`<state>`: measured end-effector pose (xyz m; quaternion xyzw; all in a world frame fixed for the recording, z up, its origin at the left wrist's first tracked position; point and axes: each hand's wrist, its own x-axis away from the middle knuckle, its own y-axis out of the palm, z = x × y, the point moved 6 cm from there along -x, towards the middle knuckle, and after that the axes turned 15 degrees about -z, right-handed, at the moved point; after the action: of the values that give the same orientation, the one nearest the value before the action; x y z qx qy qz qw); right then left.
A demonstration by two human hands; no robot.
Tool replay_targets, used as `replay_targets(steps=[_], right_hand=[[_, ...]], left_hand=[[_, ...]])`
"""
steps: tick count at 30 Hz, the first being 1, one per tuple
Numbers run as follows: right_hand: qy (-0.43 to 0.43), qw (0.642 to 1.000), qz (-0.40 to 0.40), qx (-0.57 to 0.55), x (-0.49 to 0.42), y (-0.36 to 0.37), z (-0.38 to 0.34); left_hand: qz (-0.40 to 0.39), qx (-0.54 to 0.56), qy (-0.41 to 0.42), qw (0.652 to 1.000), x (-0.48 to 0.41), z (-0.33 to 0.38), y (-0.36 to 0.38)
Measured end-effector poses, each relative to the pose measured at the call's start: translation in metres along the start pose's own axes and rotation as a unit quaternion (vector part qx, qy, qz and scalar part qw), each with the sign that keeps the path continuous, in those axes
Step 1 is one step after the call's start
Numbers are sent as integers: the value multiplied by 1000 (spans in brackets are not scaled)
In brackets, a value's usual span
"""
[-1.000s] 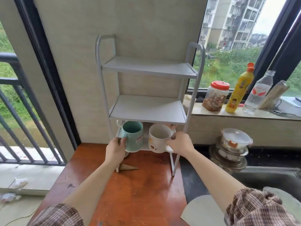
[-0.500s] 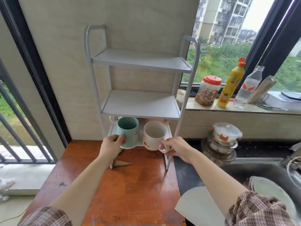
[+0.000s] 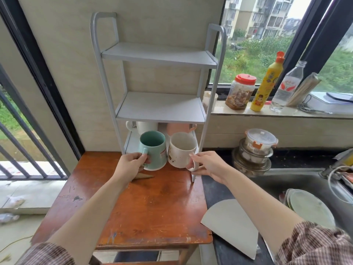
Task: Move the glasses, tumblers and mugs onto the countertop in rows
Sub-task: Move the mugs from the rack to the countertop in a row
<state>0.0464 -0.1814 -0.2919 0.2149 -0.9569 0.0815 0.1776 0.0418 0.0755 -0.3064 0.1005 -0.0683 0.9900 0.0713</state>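
Observation:
My left hand [image 3: 131, 163] grips the handle of a teal mug [image 3: 153, 150], held tilted just in front of the white rack's [image 3: 162, 108] bottom shelf. My right hand [image 3: 207, 164] holds a white mug [image 3: 181, 149] by its handle beside the teal one, also tilted toward me. Both mugs hang over the far end of the brown wooden countertop [image 3: 149, 207]. On the bottom shelf behind them stand a white mug [image 3: 145, 127] and a pink mug [image 3: 179, 129], partly hidden. The two upper shelves are bare.
A sink [image 3: 298, 180] with plates [image 3: 309, 207] lies to the right, with stacked lidded containers [image 3: 256, 150] behind it. A jar [image 3: 241, 91], yellow bottle [image 3: 267, 83] and clear bottle [image 3: 288, 87] stand on the windowsill. A grey cutting mat [image 3: 233, 224] lies by the counter's edge.
Both hands have drawn the teal and white mugs out from the bottom shelf toward me and slightly lower, over the countertop. The camera has shifted a little.

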Motion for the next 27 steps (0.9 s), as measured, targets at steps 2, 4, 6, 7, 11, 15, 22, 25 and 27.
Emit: replay_targets(steps=[2, 4, 6, 7, 11, 15, 22, 25, 27], right_hand=[[-2, 1000, -7, 10, 18, -4, 6], [-1, 1000, -11, 8, 38, -11, 15], [3, 1000, -16, 1, 60, -20, 28], [6, 1000, -16, 0, 71, -26, 35], [40, 999, 20, 2, 125, -54, 72], [50, 996, 71, -27, 201, -82, 119], [68, 980, 175, -74, 376, -129, 213], [91, 967, 219, -90, 452, -146, 252], [96, 957, 255, -101, 506, -158, 275]], left_hand=[[-20, 3, 7, 1000, 14, 1, 10], [-47, 8, 3, 999, 29, 0, 22], [-80, 3, -6, 997, 42, -2, 39], [-99, -3, -10, 995, 48, -2, 50], [-151, -47, -16, 987, 69, -4, 112], [-189, -83, -23, 978, 94, -16, 192], [-285, -26, -70, 956, 165, -47, 371], [-331, -45, -68, 940, 199, -56, 443], [-373, -45, -67, 924, 223, -59, 494]])
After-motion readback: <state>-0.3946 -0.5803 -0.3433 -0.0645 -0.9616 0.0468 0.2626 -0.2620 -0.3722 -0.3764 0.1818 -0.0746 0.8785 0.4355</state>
